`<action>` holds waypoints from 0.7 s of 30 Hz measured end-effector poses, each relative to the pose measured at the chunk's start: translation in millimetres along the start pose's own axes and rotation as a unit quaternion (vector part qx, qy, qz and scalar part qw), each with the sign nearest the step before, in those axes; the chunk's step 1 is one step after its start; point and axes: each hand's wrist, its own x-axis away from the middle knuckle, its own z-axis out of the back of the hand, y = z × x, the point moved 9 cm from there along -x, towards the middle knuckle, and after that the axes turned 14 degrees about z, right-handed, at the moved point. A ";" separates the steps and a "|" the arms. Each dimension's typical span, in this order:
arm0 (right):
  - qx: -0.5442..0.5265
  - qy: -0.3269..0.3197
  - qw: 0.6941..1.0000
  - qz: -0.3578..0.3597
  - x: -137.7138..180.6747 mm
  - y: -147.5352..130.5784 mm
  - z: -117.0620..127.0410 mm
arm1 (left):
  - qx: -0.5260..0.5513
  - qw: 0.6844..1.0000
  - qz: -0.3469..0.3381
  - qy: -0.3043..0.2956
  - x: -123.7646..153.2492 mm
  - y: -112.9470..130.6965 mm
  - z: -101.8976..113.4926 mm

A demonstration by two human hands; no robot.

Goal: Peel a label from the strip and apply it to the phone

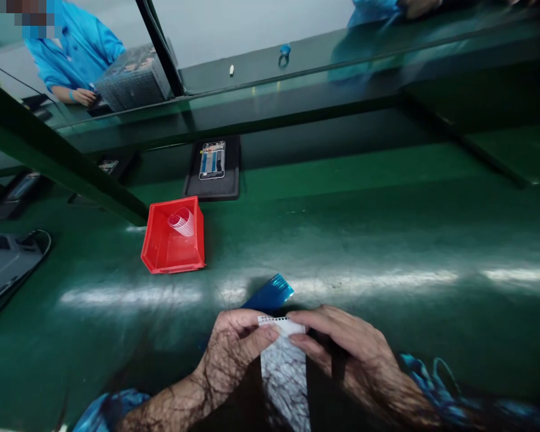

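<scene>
- White perforated strip [282,327]: we pinch its top edge between both hands, low over the green counter [387,252].
- Left hand [234,351], right hand [342,345]: close together, fingertips clamped on the strip.
- Blue sheet [270,294]: just behind the strip.
- Red bin [173,237]: well apart, a curled strip inside.
- Risk, as we judge: the thin strip tears or slips if our pulls are uneven.

Vantage: a single head-worn camera, looking forward and steeply down over the glossy green desk [387,252].
Near edge: the wearer's left hand [231,354] and right hand [342,348] fill the bottom of the frame, very close to the lens.
Middle distance: a red plastic bin [159,249] sits left of centre.
Far edge: a dark green raised shelf [297,102] crosses the top, tilted.
Other views: none to share.
</scene>
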 end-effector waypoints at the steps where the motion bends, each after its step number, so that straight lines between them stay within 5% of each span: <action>1: -0.003 0.000 1.000 -0.007 -0.4 1.2 0.5 | 0.004 1.000 0.009 -0.002 -0.3 -2.1 -0.4; 9: -0.089 0.025 0.994 -0.058 -2.9 10.3 1.6 | 0.017 0.999 0.030 -0.012 0.9 -6.8 -4.2; 21: -0.079 0.019 0.996 -0.047 -5.1 7.3 4.4 | 0.043 0.997 0.058 -0.032 3.5 -13.8 -11.8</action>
